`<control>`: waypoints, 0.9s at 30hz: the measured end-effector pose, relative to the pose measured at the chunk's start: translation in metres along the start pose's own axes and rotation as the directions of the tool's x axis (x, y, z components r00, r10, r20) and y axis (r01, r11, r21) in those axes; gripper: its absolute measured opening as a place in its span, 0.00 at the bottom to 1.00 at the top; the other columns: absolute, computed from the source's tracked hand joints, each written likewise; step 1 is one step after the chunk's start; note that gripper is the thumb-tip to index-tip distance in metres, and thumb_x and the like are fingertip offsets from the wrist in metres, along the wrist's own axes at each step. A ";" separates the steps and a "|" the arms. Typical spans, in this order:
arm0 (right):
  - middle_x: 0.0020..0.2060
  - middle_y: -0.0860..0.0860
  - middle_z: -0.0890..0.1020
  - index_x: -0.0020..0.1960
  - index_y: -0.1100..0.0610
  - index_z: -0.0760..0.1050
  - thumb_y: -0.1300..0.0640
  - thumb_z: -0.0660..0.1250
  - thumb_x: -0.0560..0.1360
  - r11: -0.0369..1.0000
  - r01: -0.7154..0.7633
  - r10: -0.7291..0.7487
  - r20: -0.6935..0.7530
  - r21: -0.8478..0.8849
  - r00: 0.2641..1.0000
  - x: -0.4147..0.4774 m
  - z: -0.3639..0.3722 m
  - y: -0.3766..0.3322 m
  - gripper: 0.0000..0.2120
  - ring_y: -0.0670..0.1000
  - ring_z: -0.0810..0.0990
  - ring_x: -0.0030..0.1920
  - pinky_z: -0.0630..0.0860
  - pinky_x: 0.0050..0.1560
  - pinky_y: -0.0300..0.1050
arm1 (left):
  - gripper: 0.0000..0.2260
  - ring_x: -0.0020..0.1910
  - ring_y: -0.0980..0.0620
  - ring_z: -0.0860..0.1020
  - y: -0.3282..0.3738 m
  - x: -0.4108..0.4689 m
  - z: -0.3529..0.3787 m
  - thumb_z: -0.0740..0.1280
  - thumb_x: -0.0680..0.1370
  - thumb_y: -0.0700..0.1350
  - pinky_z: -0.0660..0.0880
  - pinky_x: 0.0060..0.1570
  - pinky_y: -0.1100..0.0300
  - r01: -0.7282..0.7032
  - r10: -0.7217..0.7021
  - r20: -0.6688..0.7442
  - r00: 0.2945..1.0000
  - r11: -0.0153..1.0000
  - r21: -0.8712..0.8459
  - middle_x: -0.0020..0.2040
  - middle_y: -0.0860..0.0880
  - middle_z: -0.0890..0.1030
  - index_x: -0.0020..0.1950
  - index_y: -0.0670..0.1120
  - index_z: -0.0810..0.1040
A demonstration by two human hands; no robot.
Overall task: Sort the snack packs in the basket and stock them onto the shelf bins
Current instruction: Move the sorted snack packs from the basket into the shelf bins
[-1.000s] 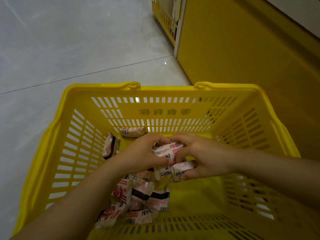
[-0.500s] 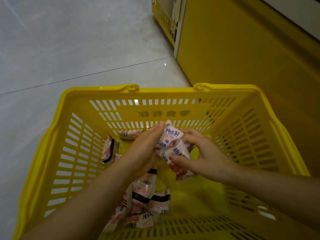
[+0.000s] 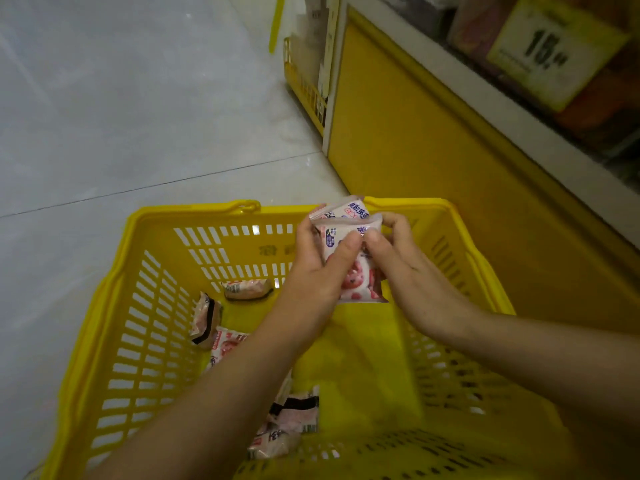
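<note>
Across the whole left side, pale grey floor tiles [image 3: 121,98], crossed by one dark joint line. Along the right, the yellow base panel [image 3: 433,168] of a store shelf, topped by a white ledge [image 3: 485,95], with dim, blurred goods above it. On the floor just beside that panel, a yellow slotted shopping basket [image 3: 180,211], seen from above. Reaching in over the near rim, two bare forearms, meeting above the far right part of the basket. Left hand [image 3: 318,271]: curled round a small stack of snack packs [image 3: 353,282], thumb laid across the front, fingers behind. Right hand [image 3: 408,271]: pinching the top edge of the front pack between thumb and forefinger, remaining fingers bent behind the stack. Held upright and clear of the basket floor, at least two white-and-pink packs with blue print, the rear one [image 3: 353,206] poking up past the far rim. Loose on the basket floor, more pink-and-white packs: one [image 3: 247,289] against the far wall, one [image 3: 206,318] tilted against the left wall, one [image 3: 227,344] just beside it and partly hidden by the left forearm, two more [image 3: 294,410] [image 3: 273,445] near the front wall. Farther back along the shelf, a low yellow rack [image 3: 304,88]. On the shelf at top right, a yellow price tag [image 3: 550,53] reading 15.
</note>
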State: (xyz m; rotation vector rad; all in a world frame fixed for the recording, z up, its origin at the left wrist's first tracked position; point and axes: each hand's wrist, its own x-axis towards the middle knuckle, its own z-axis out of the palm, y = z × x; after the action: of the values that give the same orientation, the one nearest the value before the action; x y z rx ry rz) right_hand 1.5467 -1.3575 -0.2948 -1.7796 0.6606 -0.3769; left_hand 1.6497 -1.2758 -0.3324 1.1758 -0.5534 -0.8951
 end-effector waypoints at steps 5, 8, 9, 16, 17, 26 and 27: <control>0.66 0.46 0.75 0.68 0.35 0.63 0.49 0.54 0.82 0.999 0.011 -0.012 -0.015 -0.052 1.000 -0.017 -0.046 -0.071 0.17 0.46 0.76 0.63 0.71 0.65 0.47 | 0.23 0.50 0.47 0.83 0.053 -0.021 0.031 0.66 0.72 0.53 0.80 0.40 0.54 0.096 -0.072 0.111 0.991 0.969 -0.227 0.56 0.47 0.83 0.66 0.52 0.68; 0.48 0.43 0.83 0.57 0.42 0.75 0.54 0.58 0.80 1.000 0.013 -0.013 -0.048 -0.001 0.999 -0.042 -0.060 -0.112 0.11 0.40 0.81 0.45 0.77 0.42 0.36 | 0.21 0.47 0.45 0.84 0.087 -0.040 0.055 0.66 0.72 0.55 0.80 0.37 0.53 0.121 -0.084 0.140 0.987 0.950 -0.289 0.52 0.48 0.84 0.63 0.52 0.70; 0.45 0.42 0.83 0.57 0.45 0.76 0.55 0.58 0.80 1.000 0.023 -0.021 -0.083 0.018 0.996 -0.054 -0.062 -0.124 0.11 0.39 0.81 0.42 0.76 0.39 0.34 | 0.20 0.48 0.44 0.84 0.098 -0.047 0.063 0.66 0.72 0.55 0.81 0.38 0.49 0.131 -0.091 0.138 0.986 0.939 -0.318 0.51 0.47 0.85 0.62 0.51 0.71; 0.58 0.42 0.81 0.62 0.51 0.76 0.58 0.58 0.81 0.980 0.200 -0.200 -0.175 -0.013 0.964 -0.152 -0.065 -0.191 0.14 0.37 0.77 0.58 0.71 0.61 0.34 | 0.23 0.49 0.43 0.83 0.169 -0.102 0.117 0.65 0.73 0.57 0.79 0.43 0.44 0.124 -0.054 0.168 0.984 0.889 -0.441 0.55 0.44 0.83 0.67 0.51 0.71; 0.58 0.41 0.81 0.61 0.49 0.76 0.59 0.59 0.80 0.974 0.224 -0.227 -0.168 -0.034 0.959 -0.164 -0.065 -0.199 0.13 0.35 0.77 0.58 0.71 0.59 0.31 | 0.23 0.48 0.44 0.83 0.178 -0.110 0.124 0.65 0.74 0.57 0.80 0.42 0.46 0.111 -0.044 0.162 0.986 0.894 -0.434 0.55 0.44 0.83 0.67 0.50 0.71; 0.64 0.40 0.75 0.73 0.44 0.61 0.54 0.68 0.75 0.922 0.377 -0.387 -0.255 -0.089 0.886 -0.249 -0.103 -0.271 0.30 0.39 0.76 0.62 0.72 0.65 0.42 | 0.24 0.57 0.41 0.80 0.253 -0.176 0.208 0.62 0.78 0.53 0.81 0.45 0.49 -0.032 0.173 0.265 0.949 0.885 -0.464 0.61 0.39 0.79 0.72 0.46 0.67; 0.62 0.37 0.77 0.72 0.42 0.62 0.51 0.68 0.73 0.912 0.396 -0.411 -0.263 -0.109 0.873 -0.259 -0.110 -0.280 0.30 0.38 0.77 0.60 0.73 0.63 0.40 | 0.27 0.56 0.43 0.81 0.261 -0.183 0.218 0.62 0.75 0.55 0.81 0.42 0.51 -0.019 0.182 0.312 0.933 0.887 -0.461 0.61 0.39 0.80 0.72 0.46 0.66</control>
State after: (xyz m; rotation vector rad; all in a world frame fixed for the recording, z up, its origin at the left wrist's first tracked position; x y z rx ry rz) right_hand 1.3482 -1.2291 0.0244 -1.9313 0.4890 -0.9206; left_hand 1.4589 -1.2126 -0.0028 0.5593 -0.6419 -1.0797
